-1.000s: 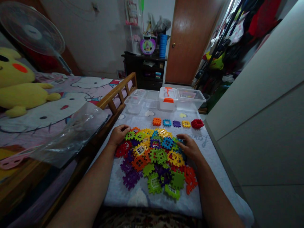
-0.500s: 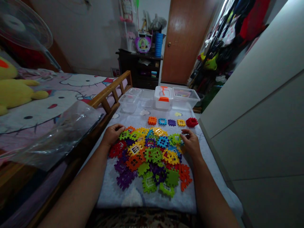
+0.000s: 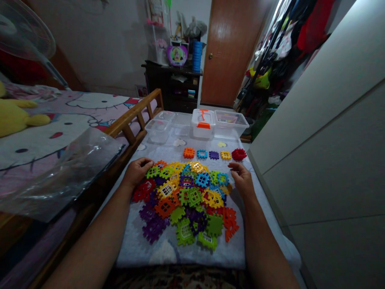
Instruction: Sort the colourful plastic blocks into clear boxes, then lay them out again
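Note:
A pile of colourful plastic interlocking building tiles [image 3: 192, 196] lies in front of me, many with notched edges and window grids. My left hand [image 3: 136, 172] is at the pile's upper left edge, fingers loosely curved beside a green tile [image 3: 152, 171], and no tile shows in its grasp. On the right, my right hand [image 3: 240, 178] hovers with fingers apart, holding nothing. Nearest to it in the pile is a blue square tile [image 3: 223, 178]. Behind the pile runs a row: an orange block [image 3: 189, 153], a blue one [image 3: 202, 154], a purple one [image 3: 213, 155], a yellow one [image 3: 225, 155] and a red one [image 3: 239, 154].
At the table's far end stand clear plastic boxes [image 3: 158, 130], a lidded box with orange latches [image 3: 203, 124] and an open clear bin [image 3: 231, 123]. A wooden bed rail [image 3: 132, 116] borders the left side, with a plastic bag [image 3: 69, 172]. A white cabinet [image 3: 325, 160] is on the right.
My right hand has come away from the green tile at the pile's upper right, and a blue square tile now shows there. The whole view has shifted slightly; my left hand stays by the pile.

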`<state>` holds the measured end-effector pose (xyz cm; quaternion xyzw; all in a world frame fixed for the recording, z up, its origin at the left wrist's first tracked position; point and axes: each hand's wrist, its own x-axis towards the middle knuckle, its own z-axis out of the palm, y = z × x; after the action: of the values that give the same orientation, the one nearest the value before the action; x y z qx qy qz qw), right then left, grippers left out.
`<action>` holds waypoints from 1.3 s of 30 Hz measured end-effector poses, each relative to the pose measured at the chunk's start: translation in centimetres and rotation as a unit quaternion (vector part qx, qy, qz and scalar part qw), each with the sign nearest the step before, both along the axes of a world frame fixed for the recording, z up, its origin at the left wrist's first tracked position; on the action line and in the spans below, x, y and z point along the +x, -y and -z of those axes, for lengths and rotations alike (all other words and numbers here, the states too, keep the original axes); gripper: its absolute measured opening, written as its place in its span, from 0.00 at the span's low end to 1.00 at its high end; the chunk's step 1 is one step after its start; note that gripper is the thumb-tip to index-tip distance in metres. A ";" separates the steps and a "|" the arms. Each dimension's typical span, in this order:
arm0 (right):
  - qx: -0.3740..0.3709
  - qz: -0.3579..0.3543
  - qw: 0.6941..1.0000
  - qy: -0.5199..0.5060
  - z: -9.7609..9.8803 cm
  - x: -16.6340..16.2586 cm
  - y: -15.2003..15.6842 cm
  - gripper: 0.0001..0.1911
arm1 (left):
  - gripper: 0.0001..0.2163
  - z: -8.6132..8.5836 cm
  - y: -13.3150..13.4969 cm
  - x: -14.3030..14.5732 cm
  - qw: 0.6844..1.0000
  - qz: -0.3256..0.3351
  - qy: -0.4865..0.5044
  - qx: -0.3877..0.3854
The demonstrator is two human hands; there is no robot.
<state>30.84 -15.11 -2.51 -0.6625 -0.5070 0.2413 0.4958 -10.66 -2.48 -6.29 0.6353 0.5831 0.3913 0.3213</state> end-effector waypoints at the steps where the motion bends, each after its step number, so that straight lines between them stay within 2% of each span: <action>1: -0.015 -0.010 0.999 0.027 0.1 0.4 0.0 0.19 | 0.16 0.1 0.0 -0.1 1.000 0.001 0.001 -0.001; 5: -0.075 -0.139 0.975 0.159 0.4 0.6 0.5 0.26 | 0.16 0.2 -0.1 -0.1 1.000 -0.001 -0.001 -0.002; 8: -0.093 -0.184 0.951 0.231 0.7 0.1 0.6 0.28 | 0.16 0.0 0.1 0.0 1.000 -0.006 -0.002 -0.001; 12: -0.085 -0.177 0.951 0.239 1.1 0.1 0.5 0.23 | 0.16 -0.4 0.2 0.3 1.000 -0.008 0.011 -0.009; 16: -0.039 -0.115 0.966 0.230 0.5 -0.3 0.2 0.22 | 0.15 -0.3 0.2 0.3 1.000 -0.007 0.017 -0.005; 18: -0.007 -0.105 0.967 0.231 0.0 -1.5 0.1 0.22 | 0.15 -0.3 0.3 0.3 1.000 -0.007 0.015 -0.003; 21: 0.016 -0.143 0.958 0.248 -0.6 -4.4 -0.2 0.21 | 0.15 -0.4 0.4 0.4 1.000 -0.010 0.012 -0.002; 24: -0.001 -0.162 0.941 0.296 -0.8 -7.2 -0.5 0.22 | 0.15 -0.6 0.5 0.5 1.000 -0.013 0.006 0.000; 27: -0.035 -0.152 0.924 0.349 -0.7 -8.6 -0.7 0.25 | 0.15 -0.6 0.4 0.4 1.000 -0.013 -0.003 0.006; 35: -0.080 -0.140 0.905 0.393 -1.0 -8.5 -0.3 0.30 | 0.16 -0.1 0.2 0.0 1.000 0.004 -0.015 0.007; 39: -0.111 -0.146 0.896 0.403 -1.4 -8.4 -0.2 0.28 | 0.16 0.0 0.2 0.0 1.000 0.008 -0.018 0.007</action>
<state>22.41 -14.91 -1.16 -0.6723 -0.7244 0.0780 0.1310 -10.64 -2.63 -6.25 0.6489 0.5813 0.3813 0.3093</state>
